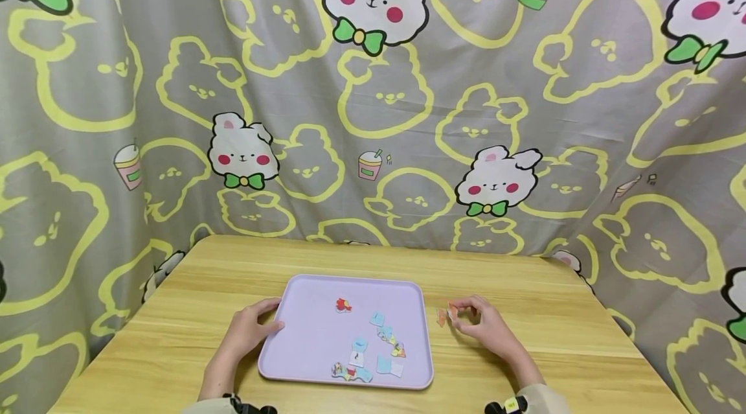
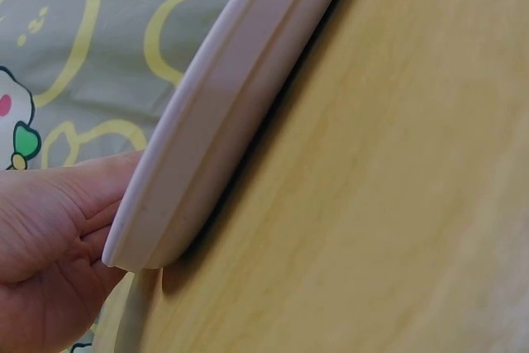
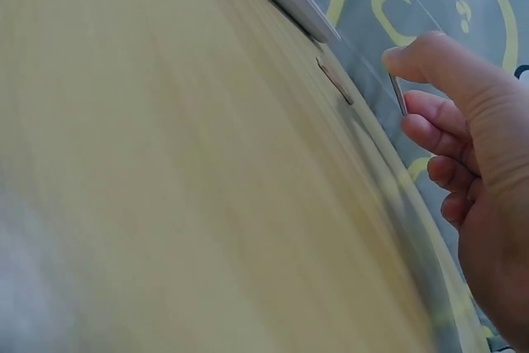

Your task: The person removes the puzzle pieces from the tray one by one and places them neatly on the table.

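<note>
My left hand [image 1: 247, 330] grips the left side of a lilac tray [image 1: 344, 281], its thumb over the rim. In the left wrist view the tray's outer wall [image 2: 223, 88] hides part of the fingers. To the right of the tray, my right hand [image 1: 486, 325] pinches a small orange puzzle piece [image 1: 452, 311] between thumb and fingertips. That thin piece [image 3: 398, 94] shows edge-on in the right wrist view, raised off the table. Another orange piece [image 1: 441, 317] lies on the table between the hand and the tray.
Inside the tray are a red piece [image 1: 344, 304], a joined strip of pieces [image 1: 390, 340], pale blue and white pieces [image 1: 389, 365], and a cluster near the front rim [image 1: 351, 372]. The wooden table [image 1: 501, 265] ends at a patterned curtain [image 1: 402, 161].
</note>
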The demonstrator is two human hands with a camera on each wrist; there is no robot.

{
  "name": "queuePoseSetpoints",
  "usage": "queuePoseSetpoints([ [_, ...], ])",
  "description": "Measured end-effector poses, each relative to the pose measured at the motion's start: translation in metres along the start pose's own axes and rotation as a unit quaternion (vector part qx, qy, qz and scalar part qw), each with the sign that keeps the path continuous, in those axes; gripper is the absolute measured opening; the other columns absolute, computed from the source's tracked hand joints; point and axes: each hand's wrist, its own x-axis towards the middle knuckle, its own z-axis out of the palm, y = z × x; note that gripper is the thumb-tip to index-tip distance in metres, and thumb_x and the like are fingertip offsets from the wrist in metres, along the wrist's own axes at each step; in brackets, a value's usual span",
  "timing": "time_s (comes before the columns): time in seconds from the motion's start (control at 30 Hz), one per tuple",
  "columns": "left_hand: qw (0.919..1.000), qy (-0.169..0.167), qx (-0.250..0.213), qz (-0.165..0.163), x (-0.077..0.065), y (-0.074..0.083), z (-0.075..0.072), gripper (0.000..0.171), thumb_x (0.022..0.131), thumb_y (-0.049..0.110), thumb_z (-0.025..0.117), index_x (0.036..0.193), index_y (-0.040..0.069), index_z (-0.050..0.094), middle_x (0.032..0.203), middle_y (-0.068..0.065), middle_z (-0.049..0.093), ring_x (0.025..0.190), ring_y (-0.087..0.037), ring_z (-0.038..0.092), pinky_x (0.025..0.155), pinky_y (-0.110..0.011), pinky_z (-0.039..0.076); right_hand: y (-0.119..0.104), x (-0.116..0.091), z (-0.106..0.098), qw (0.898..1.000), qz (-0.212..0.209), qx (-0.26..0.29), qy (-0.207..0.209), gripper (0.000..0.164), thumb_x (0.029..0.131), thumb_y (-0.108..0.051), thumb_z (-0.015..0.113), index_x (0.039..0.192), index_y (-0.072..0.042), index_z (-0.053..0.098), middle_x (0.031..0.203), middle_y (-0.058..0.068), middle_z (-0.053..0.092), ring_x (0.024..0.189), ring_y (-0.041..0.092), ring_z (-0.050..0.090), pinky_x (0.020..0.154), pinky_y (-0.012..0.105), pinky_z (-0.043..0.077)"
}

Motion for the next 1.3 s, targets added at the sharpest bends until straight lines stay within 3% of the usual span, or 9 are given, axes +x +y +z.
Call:
queuePoseSetpoints([
  [0.37,1.0,-0.004,-0.006,-0.006,-0.002,-0.002,0.0,0.049,0.086,0.013,0.074,0.131,0.001,0.06,0.132,-0.022,0.062,0.133,-0.049,0.045,0.11,-0.062,0.037,0.005,-0.005,-0.007,1.0,0.011,0.009,-0.009,0.033,0.079,-0.013,0.079,0.11,-0.011,0.069,0.094,0.0,0.063,0.083,0.008,0.047,0.068,0.019,0.041],
  [0.7,0.9999,-0.005,-0.006,-0.013,-0.004,-0.005,0.001,0.05,0.086,0.014,0.074,0.132,0.001,0.06,0.133,-0.022,0.062,0.133,-0.048,0.045,0.11,-0.062,0.037,0.005,-0.005,-0.009,0.999,0.034,0.001,-0.042,0.032,0.08,-0.015,0.078,0.11,-0.011,0.068,0.097,0.0,0.063,0.09,0.009,0.049,0.075,0.018,0.044],
  [1.07,1.0,-0.005,-0.005,-0.001,0.0,-0.004,-0.001,0.049,0.087,0.013,0.073,0.132,0.0,0.059,0.133,-0.023,0.061,0.132,-0.048,0.046,0.109,-0.061,0.039,0.006,-0.003,-0.013,0.998,-0.005,-0.041,-0.045,0.03,0.077,-0.015,0.08,0.105,-0.011,0.069,0.095,-0.004,0.062,0.094,0.007,0.05,0.083,0.02,0.047],
  [1.3,1.0,-0.007,-0.005,0.002,0.001,-0.002,-0.002,0.049,0.087,0.013,0.072,0.133,0.0,0.059,0.134,-0.023,0.06,0.132,-0.047,0.046,0.109,-0.06,0.04,0.002,0.0,-0.018,0.997,-0.009,-0.061,-0.055,0.029,0.076,-0.016,0.079,0.103,-0.011,0.07,0.096,-0.003,0.063,0.094,0.011,0.05,0.084,0.022,0.047],
])
